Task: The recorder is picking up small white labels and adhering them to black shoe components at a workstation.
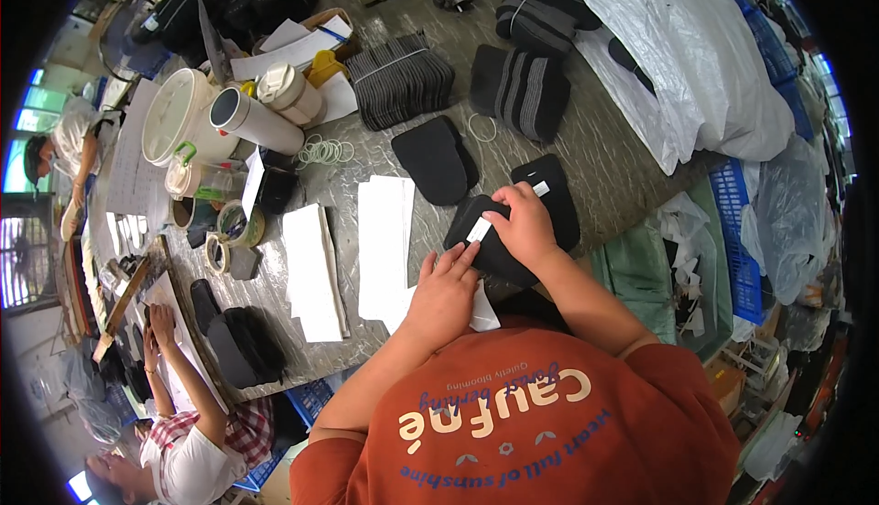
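Here, closest in, the left hand lies flat, its fingers together and pressed on the near edge of a black insole at the table's front edge. The right hand rests on top of the same insole, thumb and forefinger pinched on a small white label that sits on the black surface. Whether the label is already stuck down I cannot tell.

The likeliest slip, as I judge it, is the label going on crooked or creased, since it is small and the fingertips cover part of it. The insole also overhangs toward the body, so a harder push from the left hand could tip it off the edge.

Just under the left hand lies a white sheet; a stray sticky corner could catch on it. Just beyond, a second black insole with its own white tag touches the one in hand, and a sweep of the right wrist could drag it askew. Further left lie white paper strips, and beyond them loose rubber bands and bundled grey insoles, well clear of both hands.
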The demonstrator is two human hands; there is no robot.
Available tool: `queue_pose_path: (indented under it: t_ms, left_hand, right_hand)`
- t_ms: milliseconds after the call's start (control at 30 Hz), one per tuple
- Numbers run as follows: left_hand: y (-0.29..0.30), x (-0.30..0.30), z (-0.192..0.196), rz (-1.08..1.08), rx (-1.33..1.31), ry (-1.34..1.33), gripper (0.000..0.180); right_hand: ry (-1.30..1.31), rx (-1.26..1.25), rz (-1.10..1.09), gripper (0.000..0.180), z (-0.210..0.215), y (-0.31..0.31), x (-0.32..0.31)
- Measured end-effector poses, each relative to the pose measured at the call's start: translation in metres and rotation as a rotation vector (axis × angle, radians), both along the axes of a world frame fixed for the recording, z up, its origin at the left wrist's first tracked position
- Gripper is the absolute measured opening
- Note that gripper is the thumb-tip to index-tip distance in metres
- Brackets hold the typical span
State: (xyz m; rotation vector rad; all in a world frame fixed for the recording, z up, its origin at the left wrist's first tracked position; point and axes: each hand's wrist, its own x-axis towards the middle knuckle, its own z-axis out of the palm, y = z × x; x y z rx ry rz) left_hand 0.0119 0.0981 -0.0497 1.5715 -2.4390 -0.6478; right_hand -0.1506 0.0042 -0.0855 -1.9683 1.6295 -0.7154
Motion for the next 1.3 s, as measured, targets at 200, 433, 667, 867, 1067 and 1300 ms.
queue_pose_path:
  t_ms: [200,433,667,867,1067,1300]
  left_hand:
    - [0.003,0.007,-0.001,-0.005,0.013,0.161,0.011]
    - [0.003,0.008,-0.005,-0.011,0.021,0.204,0.01]
    - [-0.001,0.009,-0.007,-0.004,0.018,0.267,0.009]
    - [-0.001,0.01,-0.013,0.017,-0.007,0.262,0.008]
    - [-0.014,0.01,-0.009,0.288,0.099,0.614,0.008]
    - [-0.02,0.018,-0.001,0.514,0.324,0.855,0.008]
  right_hand:
    - [-0.162,-0.136,0.079,0.015,-0.005,-0.002,-0.003]
    - [-0.196,-0.263,0.065,0.016,-0.009,-0.002,0.0]
    - [-0.311,-0.319,0.081,0.016,-0.02,0.006,-0.002]
    - [-0.411,-0.211,-0.258,0.013,-0.017,-0.003,-0.021]
    - [-0.117,-0.354,-0.225,0.015,0.0,-0.037,-0.056]
    - [-0.628,0.33,0.335,0.018,0.044,0.025,0.01]
